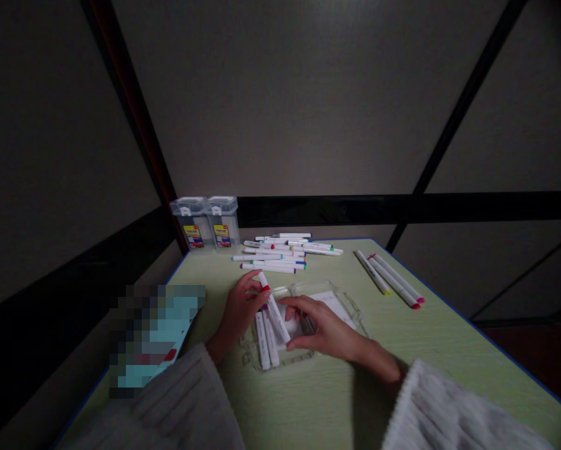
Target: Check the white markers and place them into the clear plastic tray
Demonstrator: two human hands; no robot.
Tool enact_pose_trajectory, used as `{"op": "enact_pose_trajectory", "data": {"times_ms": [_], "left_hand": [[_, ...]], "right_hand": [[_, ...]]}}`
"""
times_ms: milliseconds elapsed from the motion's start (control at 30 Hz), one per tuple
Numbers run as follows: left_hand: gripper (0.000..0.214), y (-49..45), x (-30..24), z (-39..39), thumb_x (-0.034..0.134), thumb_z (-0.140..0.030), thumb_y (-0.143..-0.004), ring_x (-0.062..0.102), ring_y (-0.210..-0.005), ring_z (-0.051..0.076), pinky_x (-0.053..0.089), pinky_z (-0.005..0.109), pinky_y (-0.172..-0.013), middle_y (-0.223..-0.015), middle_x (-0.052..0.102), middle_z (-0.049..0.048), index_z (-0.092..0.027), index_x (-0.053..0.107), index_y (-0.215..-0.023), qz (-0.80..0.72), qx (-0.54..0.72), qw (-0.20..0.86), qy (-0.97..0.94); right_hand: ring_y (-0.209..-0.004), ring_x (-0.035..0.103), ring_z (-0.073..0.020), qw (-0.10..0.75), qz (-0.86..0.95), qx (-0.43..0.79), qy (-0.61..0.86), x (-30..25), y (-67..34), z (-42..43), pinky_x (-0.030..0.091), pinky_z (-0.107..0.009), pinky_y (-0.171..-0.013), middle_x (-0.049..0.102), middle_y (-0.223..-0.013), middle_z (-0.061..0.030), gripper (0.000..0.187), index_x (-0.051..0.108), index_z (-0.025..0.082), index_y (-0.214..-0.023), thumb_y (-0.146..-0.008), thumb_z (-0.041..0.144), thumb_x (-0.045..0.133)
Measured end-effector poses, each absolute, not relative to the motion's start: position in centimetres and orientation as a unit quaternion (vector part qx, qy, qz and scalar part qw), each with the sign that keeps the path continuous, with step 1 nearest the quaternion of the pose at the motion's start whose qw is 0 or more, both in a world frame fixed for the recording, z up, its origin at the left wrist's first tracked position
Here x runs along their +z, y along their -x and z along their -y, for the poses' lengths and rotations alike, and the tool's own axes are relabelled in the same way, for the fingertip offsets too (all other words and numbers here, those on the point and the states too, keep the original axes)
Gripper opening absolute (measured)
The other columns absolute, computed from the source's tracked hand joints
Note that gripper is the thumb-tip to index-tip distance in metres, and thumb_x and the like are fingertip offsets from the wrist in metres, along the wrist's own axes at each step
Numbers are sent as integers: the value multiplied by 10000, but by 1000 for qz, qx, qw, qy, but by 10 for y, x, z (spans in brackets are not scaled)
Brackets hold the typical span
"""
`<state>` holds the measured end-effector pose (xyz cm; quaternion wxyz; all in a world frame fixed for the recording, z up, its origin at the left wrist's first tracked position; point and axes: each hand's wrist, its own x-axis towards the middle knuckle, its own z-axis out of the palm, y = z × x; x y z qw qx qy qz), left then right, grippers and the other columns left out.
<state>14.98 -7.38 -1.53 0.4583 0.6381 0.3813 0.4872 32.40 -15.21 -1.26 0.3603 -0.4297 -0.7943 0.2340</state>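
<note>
"Progress first: how far along does it look?"

"Early, I would judge. Two white markers (262,340) lie side by side in the left part of the open clear case (295,360), and the red-banded marker (274,309) is held slantwise over that part. Many more lie out on the worktop (327,400): a loose pile of markers (262,257) along the far edge, and three markers (393,282) by the right edge, with yellow, red and pink ends."

"And the hands?"

"The left hand (245,300) is closed in a pinch, thumb and fingers on the red-banded marker close to its band. The right hand (325,328) is half open, thumb and forefinger well parted around the marker's lower stretch. Its thumb is at the lower end, but whether it touches I cannot tell."

"What else does the case hold?"

"A white sheet (335,303) shows in its right part, partly behind the right hand. The case lies about midway between the worktop's left and right edges, nearer than the pile."

"Any other containers?"

"Two lidded boxes (222,234) stand upright, side by side, at the far left corner. Something pale shows through their cloudy walls; I can't make out what. Along the left edge lies a pixelated turquoise item (168,337)."
</note>
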Motion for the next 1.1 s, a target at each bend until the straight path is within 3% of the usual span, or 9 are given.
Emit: {"op": "enact_pose_trajectory", "data": {"times_ms": [67,233,333,767,1100], "left_hand": [[320,-149,-19,71,618,-260,-656,593,-641,131,477,234,-603,-692,607,-14,-157,601,-958,-379,499,449,-637],[190,-146,-21,68,562,-292,-715,599,-817,180,473,303,-743,-843,647,49,-166,664,-813,-388,506,357,-682],[191,-144,-20,68,527,-281,-740,593,-837,189,466,329,-791,-833,636,55,-169,681,-756,-376,500,323,-710],[184,-143,-29,62,520,-232,-728,574,-803,189,459,350,-799,-778,592,41,-176,685,-668,-400,449,329,-728],[192,-142,-44,56,519,-204,-727,564,-814,177,463,338,-803,-781,590,40,-184,710,-716,-386,426,318,-754]], "right_hand": [[-932,545,-227,336,821,202,416,-10,-325,153,430,-343,-821,611,-990,-93,649,516,160,-1198,-655,447,726],[-999,521,-250,268,863,143,403,-7,-324,155,399,-372,-878,603,-1088,-128,692,510,147,-1237,-673,508,685],[-1029,516,-258,246,871,132,405,-7,-324,155,379,-374,-906,599,-1134,-136,732,517,131,-1240,-654,535,686],[-1024,540,-251,229,871,149,408,-5,-320,156,377,-362,-891,622,-1113,-131,663,560,139,-1189,-680,554,652],[-990,548,-247,216,871,157,412,-7,-319,156,373,-362,-863,633,-1057,-117,601,585,147,-1125,-687,554,646]]}}
